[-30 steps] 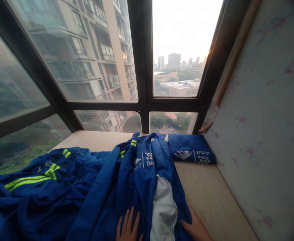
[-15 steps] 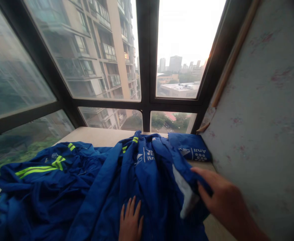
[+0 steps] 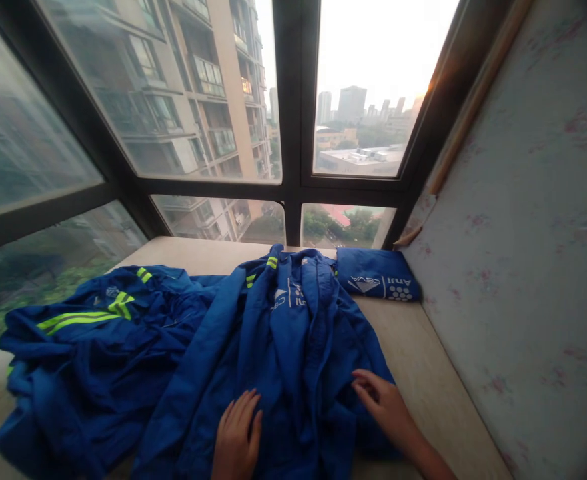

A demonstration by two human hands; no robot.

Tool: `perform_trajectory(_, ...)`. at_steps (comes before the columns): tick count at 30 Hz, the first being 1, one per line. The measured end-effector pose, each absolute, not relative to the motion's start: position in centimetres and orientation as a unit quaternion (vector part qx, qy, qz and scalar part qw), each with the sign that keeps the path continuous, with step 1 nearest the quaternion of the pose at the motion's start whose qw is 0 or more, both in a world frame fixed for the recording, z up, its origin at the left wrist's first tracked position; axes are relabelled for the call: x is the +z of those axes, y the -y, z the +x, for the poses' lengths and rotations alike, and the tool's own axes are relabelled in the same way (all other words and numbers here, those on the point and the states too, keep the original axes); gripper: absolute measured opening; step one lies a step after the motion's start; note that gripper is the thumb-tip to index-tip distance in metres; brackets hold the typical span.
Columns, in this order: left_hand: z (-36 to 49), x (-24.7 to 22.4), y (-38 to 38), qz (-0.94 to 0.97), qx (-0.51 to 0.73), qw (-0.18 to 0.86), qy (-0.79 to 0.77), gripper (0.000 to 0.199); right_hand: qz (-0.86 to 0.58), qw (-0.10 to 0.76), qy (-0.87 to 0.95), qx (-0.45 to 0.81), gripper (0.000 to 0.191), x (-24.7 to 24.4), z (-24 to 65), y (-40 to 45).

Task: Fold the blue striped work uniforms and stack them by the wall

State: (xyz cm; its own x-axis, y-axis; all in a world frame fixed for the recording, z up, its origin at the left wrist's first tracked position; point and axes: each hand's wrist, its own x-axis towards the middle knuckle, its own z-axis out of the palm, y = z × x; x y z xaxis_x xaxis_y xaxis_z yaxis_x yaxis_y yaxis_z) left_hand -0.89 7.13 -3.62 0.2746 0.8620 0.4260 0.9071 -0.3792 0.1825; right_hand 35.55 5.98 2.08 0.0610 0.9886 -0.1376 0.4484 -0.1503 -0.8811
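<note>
A blue jacket (image 3: 293, 353) with yellow-green stripes and white lettering lies spread before me, its collar toward the window. My left hand (image 3: 238, 433) rests over its lower front, fingers stretched out and holding nothing. Above the jacket's right side is my right hand (image 3: 383, 403), its fingers loosely bent and slightly apart, with no cloth between them. Left of this jacket a second blue garment (image 3: 103, 360) with bright stripes lies crumpled. Behind it on the right sits a folded blue garment (image 3: 378, 273) with its white lettering upside down to me.
All the clothes lie on a pale window ledge (image 3: 423, 360). Dark window frames (image 3: 293, 187) stand behind and to the left. A wall with flowered paper (image 3: 523, 267) closes off the right side. Buildings and trees show outside.
My right hand has let go of the jacket's right part, which now lies down with its pale underside out of sight. My left hand has shifted slightly left.
</note>
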Motion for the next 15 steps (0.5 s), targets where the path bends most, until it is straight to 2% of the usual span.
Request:
perform_trajectory(3, -3.1, -3.2, -6.1, -0.735, -0.252, 0.054, 0.627, 0.041, -0.736, 0.37, 0.495, 0.276, 0.05, -0.4, 40.6, -6.5)
perform_trajectory(5, -4.1, -2.6, -5.6, -0.696, -0.238, 0.07, 0.674, 0.049, -0.76, 0.369, 0.458, 0.276, 0.061, -2.0, 42.8, -6.7)
perform_trajectory(9, -4.5, -0.5, -5.4, -0.647, -0.182, 0.116, 0.731, 0.055, -0.735, 0.385, 0.399, 0.39, 0.08, -2.6, 42.2, -7.7)
perform_trajectory(12, -4.2, 1.2, -5.8, -0.609, -0.126, 0.144, 0.77, 0.055, -0.644, 0.407, 0.371, 0.531, 0.076, -0.7, 39.0, -8.7)
perform_trajectory(15, -4.6, 2.2, -6.5, -0.586, -0.062, 0.127, 0.798, 0.052, -0.546, 0.374, 0.334, 0.671, 0.069, 1.1, 36.4, -10.0)
